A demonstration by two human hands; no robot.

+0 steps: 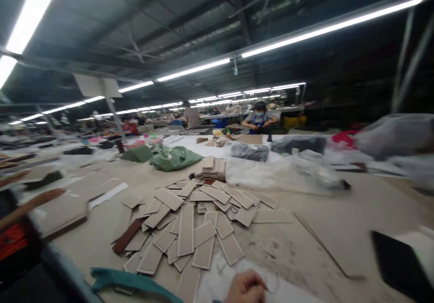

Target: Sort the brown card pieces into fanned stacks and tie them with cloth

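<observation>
Only one of my hands shows, my left hand (246, 287), at the bottom edge near the middle. Its fingers are curled closed and it rests on a white sheet (217, 285); whether it pinches the sheet is unclear. Just beyond it lies a loose heap of tan cardboard strips (200, 221), with one dark brown strip (127, 236) at the heap's left. A neat stack of the same strips (212, 168) stands farther back. My right hand is out of view.
Another person's hands (44, 197) reach over flat boards (61, 212) at the left. A teal cloth (129, 280) lies near the front edge and a dark tray (400, 267) at the right. Green bags (174, 157) and clear plastic (281, 172) sit behind. A worker (259, 118) stands at the far table.
</observation>
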